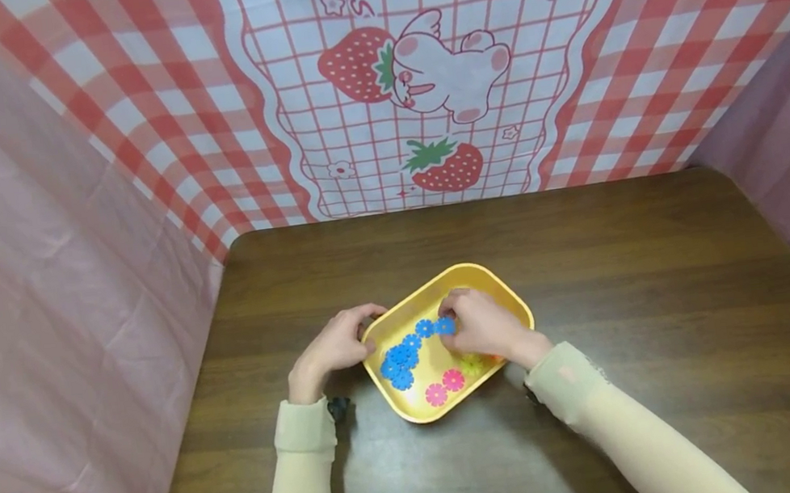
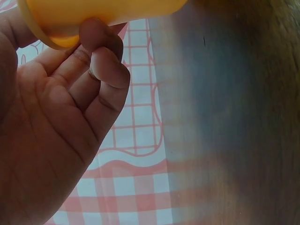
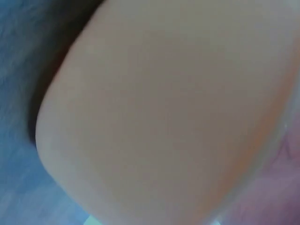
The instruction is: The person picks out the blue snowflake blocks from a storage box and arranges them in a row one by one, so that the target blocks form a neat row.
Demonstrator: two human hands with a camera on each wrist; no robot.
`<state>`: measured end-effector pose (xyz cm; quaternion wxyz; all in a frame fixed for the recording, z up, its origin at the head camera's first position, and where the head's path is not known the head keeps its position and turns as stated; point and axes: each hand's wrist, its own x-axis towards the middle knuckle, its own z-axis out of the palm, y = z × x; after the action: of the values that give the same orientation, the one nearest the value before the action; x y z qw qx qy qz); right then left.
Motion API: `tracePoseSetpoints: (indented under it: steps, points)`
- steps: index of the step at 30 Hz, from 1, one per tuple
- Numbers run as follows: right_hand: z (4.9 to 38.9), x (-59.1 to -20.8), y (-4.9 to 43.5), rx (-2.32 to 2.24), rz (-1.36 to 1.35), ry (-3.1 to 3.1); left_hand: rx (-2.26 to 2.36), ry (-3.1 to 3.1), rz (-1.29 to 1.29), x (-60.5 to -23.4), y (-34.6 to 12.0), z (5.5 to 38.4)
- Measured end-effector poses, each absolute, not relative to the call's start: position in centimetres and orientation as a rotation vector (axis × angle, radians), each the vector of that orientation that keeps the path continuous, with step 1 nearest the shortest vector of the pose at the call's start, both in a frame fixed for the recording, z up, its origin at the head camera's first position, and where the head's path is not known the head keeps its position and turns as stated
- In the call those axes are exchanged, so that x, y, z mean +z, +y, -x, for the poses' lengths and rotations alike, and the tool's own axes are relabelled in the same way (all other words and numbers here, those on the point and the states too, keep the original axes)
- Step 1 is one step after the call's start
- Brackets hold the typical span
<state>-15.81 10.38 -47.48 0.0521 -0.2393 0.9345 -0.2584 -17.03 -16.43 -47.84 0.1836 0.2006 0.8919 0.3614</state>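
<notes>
At nine o'clock, left hand (image 1: 333, 347) grips yellow tray (image 1: 413, 409). Right hand (image 1: 482, 323), three o'clock, pinches blue disc (image 1: 444, 325); tilting could slide pink discs (image 1: 453, 380)

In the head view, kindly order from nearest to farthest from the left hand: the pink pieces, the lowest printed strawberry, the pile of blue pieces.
1. Pile of blue pieces: left part of the yellow tray.
2. Pink pieces: yellow tray's near side.
3. Lowest printed strawberry: backdrop, beyond the table.
</notes>
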Motion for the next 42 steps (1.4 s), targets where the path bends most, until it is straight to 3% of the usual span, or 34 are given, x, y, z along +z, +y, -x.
tracePoseSetpoints:
  steps: [21, 42]
  points:
    - [15.6, -45.0, 16.5, -1.083, 0.66, 2.936, 1.035, 2.507, -0.575, -48.0, -17.0, 17.1]
    - [14.4, -49.3, 24.7, -1.073, 0.631, 3.054, 1.028, 2.508, -0.561, -47.6, -17.3, 17.2]
